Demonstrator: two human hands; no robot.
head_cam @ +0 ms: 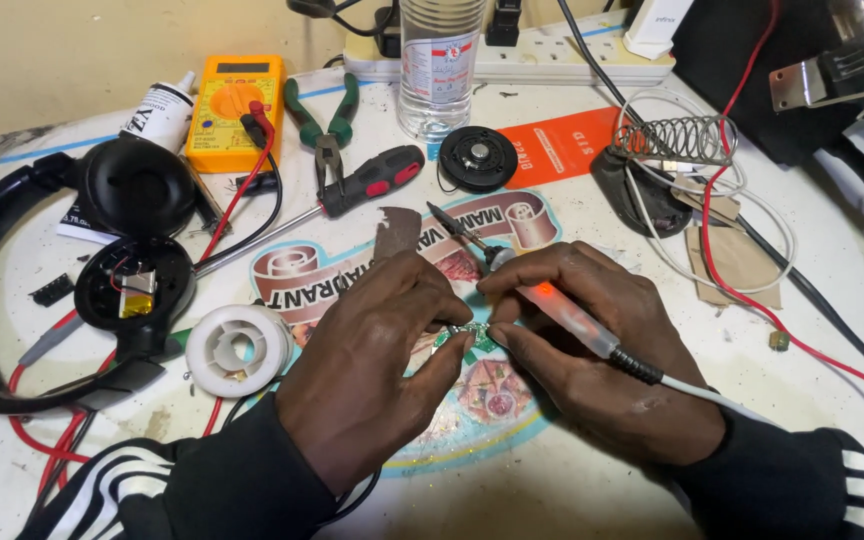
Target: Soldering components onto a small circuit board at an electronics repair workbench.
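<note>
My left hand (377, 365) and my right hand (592, 355) meet at the middle of the table over a small green circuit board (472, 338). Both hands pinch the board between thumb and fingers. A white soldering iron (567, 310) with a glowing orange light lies across my right hand, its dark tip (449, 222) pointing up and left, its cord running off to the right. Most of the board is hidden by my fingers. Black headphones (102, 270) lie opened at the left, with a small battery showing inside one ear cup (137, 290).
A solder spool (237, 348) sits left of my left hand. Behind are a red-and-black screwdriver (352, 190), green pliers (322, 125), a yellow multimeter (235, 108), a plastic bottle (439, 65), a round speaker driver (478, 158), a coiled iron stand (672, 145) and a power strip (542, 55).
</note>
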